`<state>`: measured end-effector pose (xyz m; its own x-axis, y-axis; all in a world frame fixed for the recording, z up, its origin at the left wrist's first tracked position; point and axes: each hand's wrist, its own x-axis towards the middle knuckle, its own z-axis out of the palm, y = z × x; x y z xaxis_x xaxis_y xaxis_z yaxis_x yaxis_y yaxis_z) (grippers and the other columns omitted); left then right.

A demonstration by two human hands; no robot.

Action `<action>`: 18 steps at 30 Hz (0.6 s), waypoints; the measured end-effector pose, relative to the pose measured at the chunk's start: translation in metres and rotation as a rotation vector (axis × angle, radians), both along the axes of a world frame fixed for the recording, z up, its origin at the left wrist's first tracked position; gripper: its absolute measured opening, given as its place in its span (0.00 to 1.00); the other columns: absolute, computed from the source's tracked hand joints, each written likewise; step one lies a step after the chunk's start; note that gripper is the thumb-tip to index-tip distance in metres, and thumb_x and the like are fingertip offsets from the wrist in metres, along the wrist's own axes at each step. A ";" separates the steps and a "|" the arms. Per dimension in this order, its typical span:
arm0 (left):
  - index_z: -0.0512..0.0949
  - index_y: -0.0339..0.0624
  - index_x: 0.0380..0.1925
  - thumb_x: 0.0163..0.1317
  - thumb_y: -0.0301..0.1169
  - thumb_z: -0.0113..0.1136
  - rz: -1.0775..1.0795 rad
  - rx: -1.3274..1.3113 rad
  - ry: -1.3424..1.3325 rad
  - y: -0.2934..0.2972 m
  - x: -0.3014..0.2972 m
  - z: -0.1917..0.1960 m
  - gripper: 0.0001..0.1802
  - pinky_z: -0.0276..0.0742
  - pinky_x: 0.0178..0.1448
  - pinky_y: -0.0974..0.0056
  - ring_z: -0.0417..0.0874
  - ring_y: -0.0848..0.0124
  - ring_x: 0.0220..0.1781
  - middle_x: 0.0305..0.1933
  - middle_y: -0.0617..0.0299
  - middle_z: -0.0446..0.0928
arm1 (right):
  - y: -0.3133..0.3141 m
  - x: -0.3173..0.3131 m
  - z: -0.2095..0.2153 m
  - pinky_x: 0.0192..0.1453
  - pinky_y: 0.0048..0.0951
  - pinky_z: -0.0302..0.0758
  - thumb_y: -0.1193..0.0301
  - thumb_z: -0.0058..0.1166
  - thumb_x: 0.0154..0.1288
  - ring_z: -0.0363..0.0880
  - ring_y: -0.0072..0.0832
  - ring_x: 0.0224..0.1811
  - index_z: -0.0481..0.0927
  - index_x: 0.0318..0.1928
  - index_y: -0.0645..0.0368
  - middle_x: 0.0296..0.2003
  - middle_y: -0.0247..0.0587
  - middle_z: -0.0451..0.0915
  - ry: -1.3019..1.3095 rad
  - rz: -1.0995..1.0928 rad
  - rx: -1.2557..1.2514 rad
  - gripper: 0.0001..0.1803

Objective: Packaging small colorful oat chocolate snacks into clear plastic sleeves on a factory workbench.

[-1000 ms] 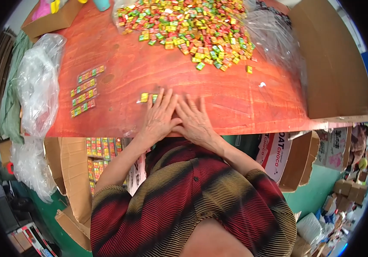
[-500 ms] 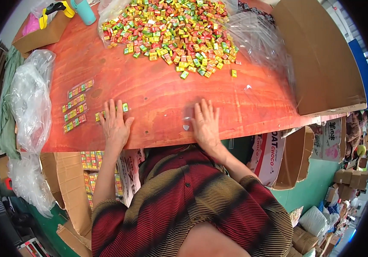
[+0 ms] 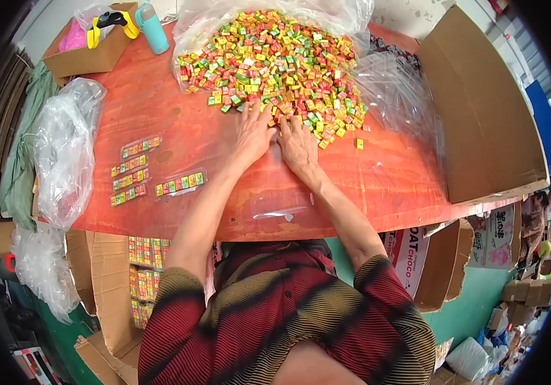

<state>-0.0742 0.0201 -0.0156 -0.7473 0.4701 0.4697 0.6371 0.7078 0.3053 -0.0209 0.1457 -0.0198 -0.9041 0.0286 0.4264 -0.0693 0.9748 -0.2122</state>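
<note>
A large heap of small red, yellow and green boxes lies at the far middle of the table. My left hand reaches to the heap's near edge, fingers stretched out and touching boxes. Beside it, my right hand has its fingers apart on the same edge; the fingertips of both are partly lost among the boxes. Close to the table's front edge lies a clear plastic tray without boxes. A tray filled with a row of boxes rests left of my left forearm, and several more filled trays lie farther left.
The red wooden table holds a tall cardboard box at right, clear plastic trays beside the heap, and a teal bottle near a small carton. Plastic bags hang at left. Filled trays sit in a carton below.
Both hands have moved forward from the near edge to the heap. The filled tray that was under my left hand is now uncovered, and the view has shifted slightly.
</note>
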 end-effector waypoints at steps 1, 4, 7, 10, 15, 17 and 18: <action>0.62 0.46 0.57 0.52 0.32 0.56 -0.005 -0.041 -0.058 0.006 -0.009 -0.005 0.30 0.58 0.58 0.44 0.55 0.48 0.63 0.61 0.49 0.59 | 0.000 -0.005 -0.002 0.34 0.39 0.74 0.68 0.51 0.53 0.73 0.41 0.38 0.69 0.50 0.56 0.46 0.44 0.68 -0.002 -0.003 0.007 0.21; 0.61 0.46 0.58 0.53 0.32 0.56 -0.022 -0.144 -0.123 0.008 -0.009 -0.009 0.30 0.54 0.61 0.44 0.52 0.46 0.65 0.62 0.47 0.57 | 0.002 -0.006 0.004 0.35 0.39 0.74 0.68 0.51 0.53 0.73 0.41 0.39 0.70 0.50 0.52 0.47 0.44 0.69 -0.077 0.004 -0.005 0.21; 0.60 0.45 0.58 0.54 0.30 0.54 -0.084 -0.039 -0.166 -0.006 0.010 -0.017 0.30 0.52 0.64 0.47 0.51 0.47 0.66 0.63 0.45 0.56 | 0.010 0.004 0.002 0.41 0.39 0.71 0.70 0.49 0.53 0.72 0.40 0.42 0.73 0.47 0.50 0.47 0.43 0.69 -0.083 0.097 -0.038 0.18; 0.61 0.44 0.58 0.55 0.30 0.53 -0.162 0.026 -0.284 -0.021 0.034 -0.016 0.28 0.51 0.65 0.49 0.53 0.48 0.66 0.62 0.44 0.56 | 0.026 0.027 -0.005 0.46 0.40 0.67 0.73 0.50 0.54 0.70 0.40 0.45 0.75 0.45 0.50 0.45 0.43 0.72 0.022 0.193 -0.023 0.15; 0.62 0.42 0.57 0.55 0.26 0.52 -0.116 0.336 -0.429 -0.038 0.057 -0.009 0.27 0.56 0.64 0.55 0.57 0.50 0.64 0.62 0.44 0.57 | 0.028 0.043 0.007 0.47 0.38 0.65 0.75 0.45 0.52 0.69 0.39 0.46 0.77 0.41 0.52 0.44 0.43 0.71 0.029 0.030 -0.056 0.14; 0.62 0.42 0.57 0.53 0.27 0.54 -0.024 0.310 -0.286 -0.041 0.059 -0.009 0.28 0.63 0.58 0.55 0.63 0.50 0.59 0.60 0.45 0.60 | 0.021 0.042 0.012 0.46 0.38 0.66 0.76 0.48 0.52 0.69 0.40 0.45 0.77 0.41 0.53 0.42 0.42 0.72 -0.006 0.033 -0.067 0.14; 0.62 0.42 0.57 0.53 0.27 0.54 -0.022 0.310 -0.287 -0.041 0.059 -0.007 0.28 0.63 0.58 0.55 0.63 0.50 0.59 0.60 0.45 0.60 | 0.017 0.041 0.014 0.45 0.38 0.67 0.76 0.50 0.52 0.70 0.40 0.43 0.77 0.42 0.53 0.40 0.41 0.73 -0.037 0.035 -0.078 0.14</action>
